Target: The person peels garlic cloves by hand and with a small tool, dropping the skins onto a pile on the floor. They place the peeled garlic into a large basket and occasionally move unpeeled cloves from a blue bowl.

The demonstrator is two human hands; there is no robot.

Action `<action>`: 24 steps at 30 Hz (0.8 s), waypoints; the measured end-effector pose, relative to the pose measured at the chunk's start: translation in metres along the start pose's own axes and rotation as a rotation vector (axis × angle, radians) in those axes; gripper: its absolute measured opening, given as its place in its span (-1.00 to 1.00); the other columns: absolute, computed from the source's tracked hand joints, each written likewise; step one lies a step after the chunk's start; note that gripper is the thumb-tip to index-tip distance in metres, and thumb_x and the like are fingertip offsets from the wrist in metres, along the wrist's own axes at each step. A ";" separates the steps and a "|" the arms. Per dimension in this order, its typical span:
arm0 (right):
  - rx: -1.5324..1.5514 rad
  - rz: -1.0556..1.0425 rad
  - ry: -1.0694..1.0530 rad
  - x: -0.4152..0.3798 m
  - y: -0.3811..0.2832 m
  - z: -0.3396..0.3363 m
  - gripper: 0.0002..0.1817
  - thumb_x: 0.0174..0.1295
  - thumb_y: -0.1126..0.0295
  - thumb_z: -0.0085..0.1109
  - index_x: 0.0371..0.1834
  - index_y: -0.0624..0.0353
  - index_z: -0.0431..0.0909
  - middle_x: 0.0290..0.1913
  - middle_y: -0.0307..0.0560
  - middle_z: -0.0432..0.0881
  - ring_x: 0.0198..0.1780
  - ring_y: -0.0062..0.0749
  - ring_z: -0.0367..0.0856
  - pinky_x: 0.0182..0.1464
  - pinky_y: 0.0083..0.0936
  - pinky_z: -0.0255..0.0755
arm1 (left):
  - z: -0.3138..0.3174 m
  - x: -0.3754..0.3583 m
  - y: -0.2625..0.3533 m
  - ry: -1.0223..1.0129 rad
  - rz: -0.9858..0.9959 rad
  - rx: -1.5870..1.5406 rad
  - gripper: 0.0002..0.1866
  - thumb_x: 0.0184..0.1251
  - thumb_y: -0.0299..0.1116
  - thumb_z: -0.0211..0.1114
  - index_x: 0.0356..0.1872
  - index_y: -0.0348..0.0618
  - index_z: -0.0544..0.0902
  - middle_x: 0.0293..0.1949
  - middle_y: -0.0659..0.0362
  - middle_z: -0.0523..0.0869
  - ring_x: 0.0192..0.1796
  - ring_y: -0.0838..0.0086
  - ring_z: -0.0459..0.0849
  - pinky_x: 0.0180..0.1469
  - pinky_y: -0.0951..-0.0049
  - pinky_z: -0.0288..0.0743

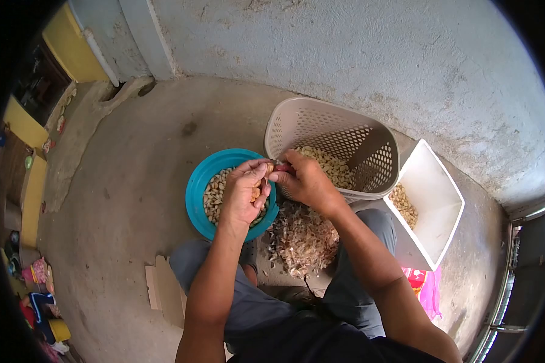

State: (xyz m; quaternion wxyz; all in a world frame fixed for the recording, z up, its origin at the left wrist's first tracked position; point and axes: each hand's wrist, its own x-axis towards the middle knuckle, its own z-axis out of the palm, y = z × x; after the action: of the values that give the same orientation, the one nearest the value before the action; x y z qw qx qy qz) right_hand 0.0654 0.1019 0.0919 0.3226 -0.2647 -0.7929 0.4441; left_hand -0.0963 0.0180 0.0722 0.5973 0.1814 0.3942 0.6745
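Observation:
Over the right side of a teal basin (194,202) holding garlic cloves (215,196), my left hand (245,190) is curled around several brownish cloves (255,192). Its fingertips meet those of my right hand (306,180). The right fingers are closed round a small red-handled tool (283,167), its tip at a clove held in the left fingertips. Just behind the right hand stands a beige perforated basket (369,151) with pale peeled cloves (336,169) in its bottom. A heap of papery skins (306,239) lies below the hands.
A white box (436,199) with more cloves (404,206) stands to the right, a pink bag (430,293) in front of it. Cardboard (166,287) lies left of my legs. A wall (369,54) rises behind the basket. Shoes and clutter (39,272) line the far left.

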 end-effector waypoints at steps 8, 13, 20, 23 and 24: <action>-0.370 -0.105 -0.076 0.001 0.000 -0.003 -0.58 0.38 0.12 0.33 -0.19 0.34 0.49 -0.29 0.33 0.67 -0.18 0.35 0.67 -0.18 0.03 0.52 | -0.002 0.002 -0.003 0.017 -0.009 0.020 -0.84 0.54 -0.44 0.25 -0.04 -0.34 0.66 -0.31 0.12 0.71 -0.54 0.54 0.60 -0.74 0.62 0.24; -0.412 -0.073 -0.090 0.000 -0.005 0.000 -0.56 0.41 0.09 0.28 -0.15 0.34 0.49 -0.27 0.34 0.67 -0.17 0.36 0.68 -0.18 0.07 0.52 | -0.002 0.002 -0.006 0.075 -0.037 -0.049 -0.86 0.53 -0.46 0.25 -0.08 -0.33 0.67 -0.32 0.11 0.71 -0.53 0.52 0.58 -0.73 0.60 0.26; -0.444 -0.101 -0.087 0.000 -0.005 0.003 -0.59 0.42 0.12 0.27 -0.16 0.35 0.53 -0.31 0.34 0.69 -0.22 0.34 0.69 -0.20 0.05 0.54 | -0.004 0.003 -0.008 0.093 -0.022 -0.036 -0.87 0.52 -0.45 0.27 -0.10 -0.32 0.67 -0.36 0.12 0.69 -0.54 0.54 0.57 -0.73 0.59 0.25; -0.455 -0.089 -0.102 0.001 -0.007 0.006 -0.60 0.43 0.12 0.25 -0.18 0.34 0.57 -0.33 0.33 0.69 -0.24 0.32 0.70 -0.22 0.04 0.54 | -0.005 0.003 -0.008 0.131 -0.016 -0.031 -0.88 0.51 -0.46 0.28 -0.10 -0.31 0.68 -0.39 0.13 0.69 -0.55 0.56 0.55 -0.72 0.59 0.26; -0.453 -0.085 -0.105 0.001 -0.008 0.007 -0.60 0.44 0.12 0.24 -0.19 0.34 0.58 -0.34 0.33 0.69 -0.24 0.31 0.71 -0.23 0.03 0.55 | -0.003 0.002 -0.008 0.151 -0.016 -0.027 -0.88 0.51 -0.47 0.28 -0.10 -0.31 0.68 -0.40 0.14 0.68 -0.56 0.56 0.54 -0.72 0.58 0.26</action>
State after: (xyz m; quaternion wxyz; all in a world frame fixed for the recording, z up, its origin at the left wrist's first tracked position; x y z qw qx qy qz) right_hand 0.0581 0.0955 0.0960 0.2314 -0.2734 -0.8984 0.2542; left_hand -0.0942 0.0191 0.0638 0.5735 0.1186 0.4303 0.6869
